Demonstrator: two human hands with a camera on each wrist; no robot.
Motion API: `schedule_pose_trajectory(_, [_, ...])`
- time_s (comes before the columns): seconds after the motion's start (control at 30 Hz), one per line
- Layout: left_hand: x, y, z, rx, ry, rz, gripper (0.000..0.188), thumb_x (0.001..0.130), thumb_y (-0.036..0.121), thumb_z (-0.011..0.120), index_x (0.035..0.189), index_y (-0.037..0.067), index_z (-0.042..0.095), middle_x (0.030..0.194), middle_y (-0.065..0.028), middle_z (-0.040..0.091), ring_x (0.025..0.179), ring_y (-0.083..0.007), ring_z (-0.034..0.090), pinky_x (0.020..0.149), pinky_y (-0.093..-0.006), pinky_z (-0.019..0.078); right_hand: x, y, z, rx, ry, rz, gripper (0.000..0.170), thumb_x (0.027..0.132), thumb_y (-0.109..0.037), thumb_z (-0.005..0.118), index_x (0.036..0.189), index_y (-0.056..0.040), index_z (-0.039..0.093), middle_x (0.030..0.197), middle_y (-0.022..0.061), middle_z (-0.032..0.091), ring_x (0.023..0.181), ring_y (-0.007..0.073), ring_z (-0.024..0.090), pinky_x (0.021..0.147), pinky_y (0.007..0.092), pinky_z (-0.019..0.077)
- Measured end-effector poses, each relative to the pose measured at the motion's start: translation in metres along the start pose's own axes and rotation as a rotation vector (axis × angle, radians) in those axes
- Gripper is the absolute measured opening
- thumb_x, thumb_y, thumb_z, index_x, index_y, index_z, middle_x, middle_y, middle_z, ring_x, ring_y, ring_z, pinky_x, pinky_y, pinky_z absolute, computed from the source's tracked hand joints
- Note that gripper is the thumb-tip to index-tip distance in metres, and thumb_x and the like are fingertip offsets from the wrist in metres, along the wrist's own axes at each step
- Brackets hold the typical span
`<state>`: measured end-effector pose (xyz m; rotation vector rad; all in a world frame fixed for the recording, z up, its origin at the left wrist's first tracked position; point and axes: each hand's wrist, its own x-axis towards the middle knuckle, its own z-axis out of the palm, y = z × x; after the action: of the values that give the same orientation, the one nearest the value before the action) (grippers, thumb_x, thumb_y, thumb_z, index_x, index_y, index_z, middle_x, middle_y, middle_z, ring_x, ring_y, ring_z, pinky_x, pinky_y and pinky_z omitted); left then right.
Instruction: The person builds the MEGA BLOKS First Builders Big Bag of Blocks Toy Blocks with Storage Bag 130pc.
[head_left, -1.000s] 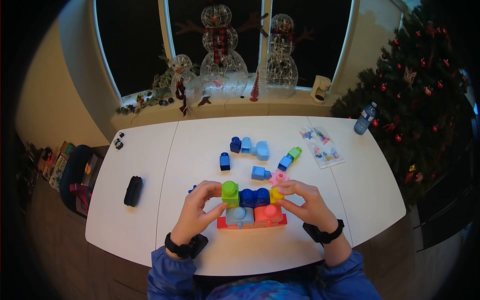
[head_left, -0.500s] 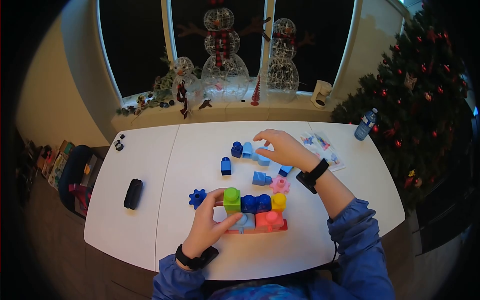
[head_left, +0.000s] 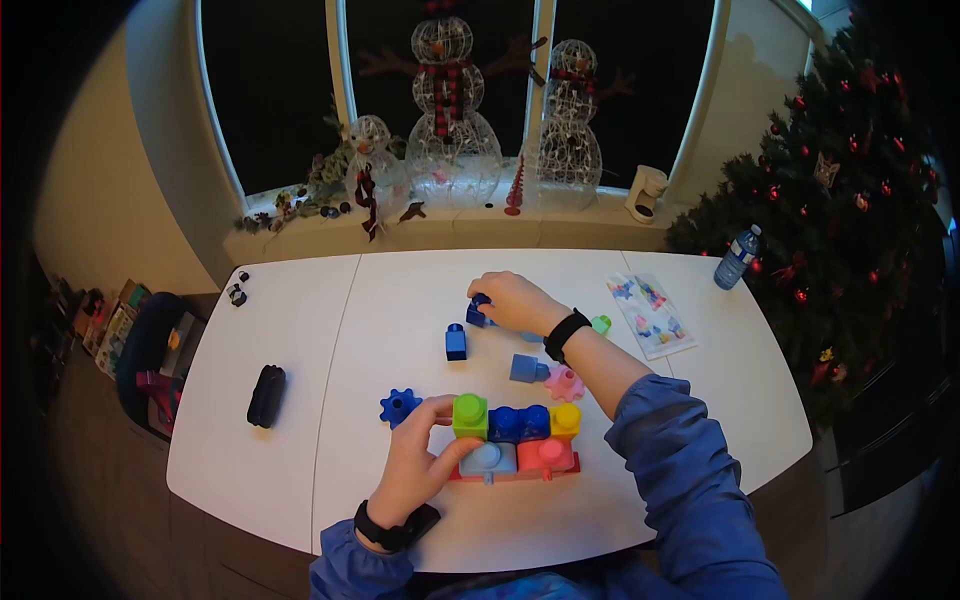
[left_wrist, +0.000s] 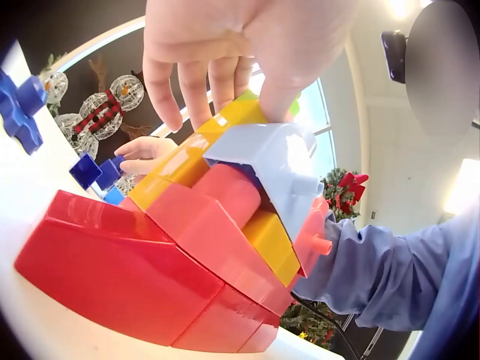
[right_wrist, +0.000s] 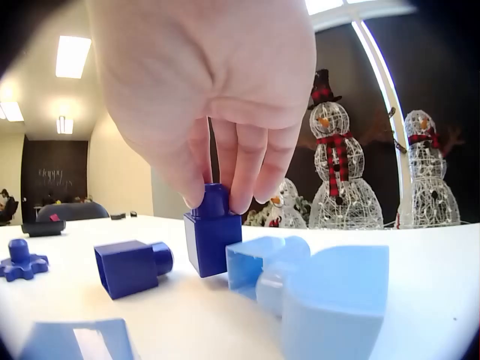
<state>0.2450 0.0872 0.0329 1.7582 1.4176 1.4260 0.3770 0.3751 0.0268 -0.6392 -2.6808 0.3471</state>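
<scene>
My left hand (head_left: 418,462) holds the left side of a block build, thumb and fingers about its green block (head_left: 470,416). The build also has dark blue blocks (head_left: 519,423), a yellow block (head_left: 565,419), a light blue block (head_left: 488,460) and a coral block (head_left: 546,455) over a red base, seen from its end in the left wrist view (left_wrist: 97,270). Farther back, my right hand (head_left: 524,304) pinches the stud of an upright dark blue block (right_wrist: 213,240) between thumb and fingers. Light blue blocks (right_wrist: 337,292) lie beside it, partly under the hand in the head view.
Another dark blue block (head_left: 456,343), a blue block (head_left: 528,368), a pink gear (head_left: 565,384) and a blue gear (head_left: 399,406) lie between and beside the hands. A picture sheet (head_left: 651,316) and bottle (head_left: 737,258) are at right, a black case (head_left: 266,396) at left.
My right hand has left the build's yellow block, reached to the back and taken hold of the dark blue block's stud. My left hand remains on the build.
</scene>
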Motion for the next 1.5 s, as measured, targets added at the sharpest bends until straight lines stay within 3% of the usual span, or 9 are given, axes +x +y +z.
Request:
schedule_pose_trajectory(0.2, [0.0,-0.007,0.0,0.016,0.004,0.032,0.043,0.087,0.013,0.084,0.123,0.001,0.064,0.113,-0.0124,0.073,0.102,-0.0256,0.072,0.094,-0.0359,0.0555,-0.044,-0.053,-0.075,0.298,0.188,-0.087,0.027,0.089,-0.007,0.074,0.116,-0.0051,0.075,0.11,0.0131,0.074,0.094,0.0272,0.071,0.083,0.0359,0.0574])
schedule_pose_trajectory(0.37, [0.002,-0.005,0.0,0.025,0.007,0.046,0.045,0.086,0.014,0.085,0.123,0.0,0.065,0.112,-0.0144,0.073,0.098,-0.0271,0.073,0.089,-0.0352,0.0576,-0.106,-0.118,-0.123,0.431,0.185,-0.115,0.028,0.087,-0.006,0.076,0.115,-0.0059,0.077,0.106,0.0121,0.074,0.095,0.028,0.072,0.084,0.0364,0.0567])
schedule_pose_trajectory(0.43, [0.004,-0.003,-0.003,0.018,-0.014,0.044,0.044,0.086,0.015,0.086,0.123,0.0,0.065,0.111,-0.0142,0.073,0.098,-0.0268,0.073,0.089,-0.0354,0.0578,-0.119,-0.126,-0.118,0.423,0.207,-0.217,0.03,0.085,0.001,0.078,0.114,-0.0037,0.075,0.106,0.0122,0.074,0.096,0.0288,0.072,0.086,0.0364,0.0571])
schedule_pose_trajectory(0.77, [0.006,0.001,-0.006,0.003,-0.038,0.013,0.042,0.087,0.016,0.085,0.12,0.0,0.065,0.107,-0.0121,0.074,0.095,-0.0251,0.074,0.089,-0.0354,0.0574,-0.135,-0.144,-0.086,0.431,0.2,-0.237,0.023,0.083,0.001,0.082,0.104,-0.0024,0.073,0.116,0.0134,0.075,0.103,0.0301,0.073,0.089,0.0377,0.0586])
schedule_pose_trajectory(0.97, [0.009,-0.009,-0.019,-0.059,-0.205,-0.02,0.049,0.093,0.022,0.081,0.131,0.002,0.059,0.119,-0.012,0.07,0.115,-0.0214,0.067,0.102,-0.0379,0.0515,-0.147,-0.147,-0.088,0.367,0.202,-0.211,0.036,0.084,-0.002,0.082,0.119,-0.0045,0.074,0.124,0.0121,0.073,0.11,0.0305,0.071,0.096,0.0381,0.0572])
schedule_pose_trajectory(1.07, [0.033,-0.018,-0.032,-0.346,-0.134,-0.109,0.05,0.098,0.032,0.075,0.134,0.003,0.057,0.122,-0.0122,0.068,0.12,-0.0219,0.064,0.101,-0.0371,0.0509,-0.165,-0.153,-0.094,0.327,0.24,-0.094,0.038,0.087,-0.012,0.081,0.124,-0.0077,0.073,0.123,0.0114,0.072,0.112,0.0311,0.068,0.095,0.0415,0.0556])
schedule_pose_trajectory(1.2, [0.086,-0.044,-0.037,0.122,-0.043,-0.169,0.05,0.098,0.042,0.073,0.122,-0.001,0.064,0.116,-0.0141,0.07,0.105,-0.0231,0.07,0.086,-0.0373,0.0562,-0.192,-0.144,-0.082,0.317,0.314,0.076,0.038,0.087,-0.012,0.082,0.123,-0.0076,0.073,0.122,0.0112,0.073,0.112,0.032,0.069,0.096,0.0414,0.0557])
schedule_pose_trajectory(1.3, [0.112,-0.086,-0.027,0.471,-0.116,-0.173,0.055,0.094,0.047,0.076,0.116,-0.003,0.067,0.106,-0.0169,0.072,0.092,-0.0263,0.071,0.08,-0.0381,0.0576,-0.205,-0.139,-0.072,0.305,0.324,0.123,0.037,0.087,-0.012,0.082,0.123,-0.0069,0.074,0.119,0.0111,0.074,0.111,0.0322,0.07,0.096,0.0407,0.0562])
schedule_pose_trajectory(1.5, [0.14,-0.113,0.002,0.803,-0.225,-0.234,0.061,0.084,0.049,0.083,0.113,-0.002,0.068,0.097,-0.0222,0.074,0.089,-0.0375,0.072,0.082,-0.0433,0.0579,-0.208,-0.138,-0.066,0.289,0.367,0.113,0.035,0.086,-0.012,0.083,0.12,-0.0068,0.075,0.116,0.0117,0.075,0.108,0.0316,0.07,0.094,0.0399,0.0568])
